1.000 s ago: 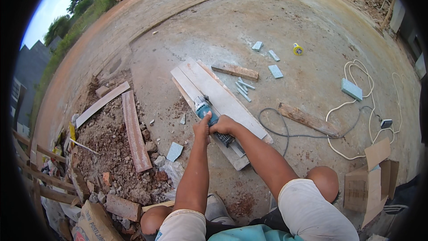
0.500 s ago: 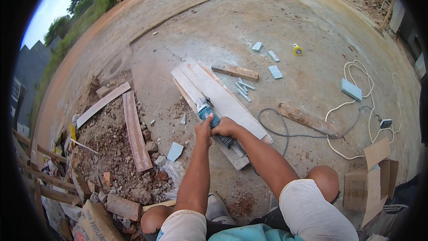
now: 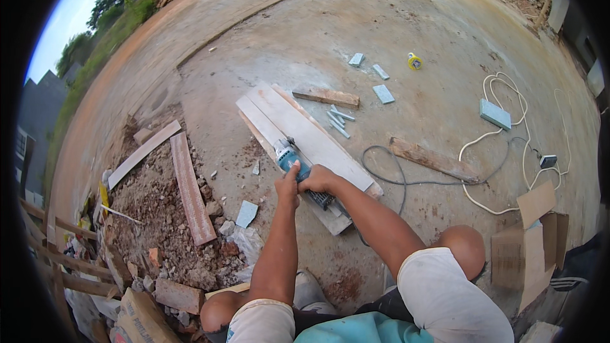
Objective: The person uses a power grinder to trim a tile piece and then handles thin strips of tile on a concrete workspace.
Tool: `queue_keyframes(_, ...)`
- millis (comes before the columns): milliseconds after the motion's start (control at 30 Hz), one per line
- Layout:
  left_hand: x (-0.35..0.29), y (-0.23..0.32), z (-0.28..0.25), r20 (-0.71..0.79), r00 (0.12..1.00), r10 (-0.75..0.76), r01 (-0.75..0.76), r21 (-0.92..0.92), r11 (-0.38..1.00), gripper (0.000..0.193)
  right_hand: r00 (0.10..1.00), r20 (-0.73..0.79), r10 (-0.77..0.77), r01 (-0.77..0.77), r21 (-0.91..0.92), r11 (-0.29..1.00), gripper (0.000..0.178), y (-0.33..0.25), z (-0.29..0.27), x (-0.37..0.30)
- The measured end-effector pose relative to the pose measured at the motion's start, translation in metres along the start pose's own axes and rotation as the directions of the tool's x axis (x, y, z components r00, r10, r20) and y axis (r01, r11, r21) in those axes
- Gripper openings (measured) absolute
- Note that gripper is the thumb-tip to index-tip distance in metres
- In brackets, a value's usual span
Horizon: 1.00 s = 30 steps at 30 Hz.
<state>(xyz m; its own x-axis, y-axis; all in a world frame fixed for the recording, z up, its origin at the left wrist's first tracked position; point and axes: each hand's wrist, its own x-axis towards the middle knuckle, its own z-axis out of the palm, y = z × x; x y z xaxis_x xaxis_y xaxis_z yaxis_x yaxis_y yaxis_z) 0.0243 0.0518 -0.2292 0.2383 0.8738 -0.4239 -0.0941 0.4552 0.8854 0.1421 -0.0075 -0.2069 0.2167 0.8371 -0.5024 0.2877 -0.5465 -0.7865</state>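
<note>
Both my hands grip a blue angle grinder (image 3: 291, 159), which rests tilted over a long pale slab (image 3: 318, 138) on the ground. My left hand (image 3: 288, 185) wraps its body, thumb on top, and my right hand (image 3: 320, 180) closes around it just behind and to the right. The grinder's disc end points away from me at a long straight line that splits the slab's left strip (image 3: 259, 116) from its wider part. Whether the line cuts right through I cannot tell. A dark cord runs from near the tool's rear to the right.
Wooden pieces (image 3: 327, 96) (image 3: 435, 160) lie beyond and right of the slab, near blue-grey offcuts (image 3: 383, 94). A pale cable (image 3: 467, 152) loops at right by an open cardboard box (image 3: 508, 254). Rubble (image 3: 165, 209) with two long strips (image 3: 192, 190) is at left.
The view has shifted a little, so things on the ground appear slightly further left and up. My hands keep their grip on the grinder, which has barely moved along the slab.
</note>
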Motion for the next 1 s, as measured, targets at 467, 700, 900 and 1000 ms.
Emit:
queue_keyframes(467, 0.006, -0.002, -0.003, -0.014, 0.999, -0.04, 0.041, 0.046, 0.998, 0.043, 0.999, 0.031, 0.031, -0.031, -0.021, 0.999, 0.069, 0.003, 0.003, 0.009)
queue_keyframes(700, 0.005, 0.0, 0.0, -0.035, 0.999, -0.03, 0.031, 0.035, 0.999, 0.043, 0.998, 0.042, 0.051, -0.052, 0.015, 0.999, 0.068, 0.003, 0.003, 0.009)
queue_keyframes(900, -0.001, 0.002, 0.003, -0.023, 1.0, -0.021, 0.022, 0.034, 0.999, 0.042, 1.0, -0.011, 0.017, -0.017, 0.007, 1.0, 0.061, 0.005, 0.004, 0.006)
queue_keyframes(1000, -0.005, 0.001, 0.002, -0.034, 0.999, -0.024, 0.026, 0.043, 0.999, 0.042, 1.0, 0.016, 0.016, -0.016, 0.014, 1.0, 0.067, 0.006, 0.003, 0.003)
